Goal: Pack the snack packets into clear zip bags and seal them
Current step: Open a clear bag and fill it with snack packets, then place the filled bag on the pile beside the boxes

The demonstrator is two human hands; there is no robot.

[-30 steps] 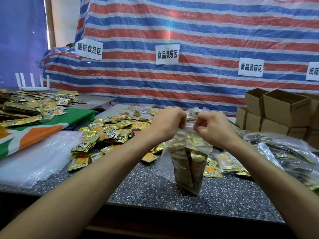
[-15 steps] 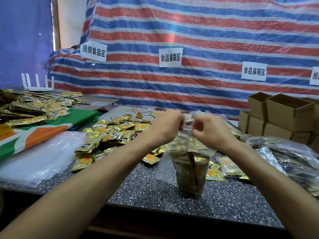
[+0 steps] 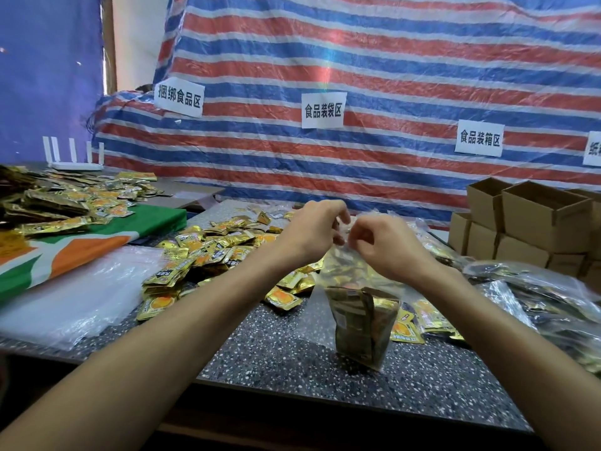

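Note:
A clear zip bag stands upright on the speckled table, holding several gold snack packets in its lower half. My left hand and my right hand pinch the bag's top edge close together, fingertips almost touching. The seal strip itself is hidden behind my fingers. A heap of loose gold snack packets lies on the table to the left of the bag, and a few more packets lie just right of it.
Filled clear bags pile up at the right. Open cardboard boxes stand at the back right. A stack of flat clear bags lies at the left, beside a green-orange cloth with more packets. A striped tarp hangs behind.
My two hands have moved closer together along the bag's top edge and sit slightly higher. The bag stays upright on the table in the same place.

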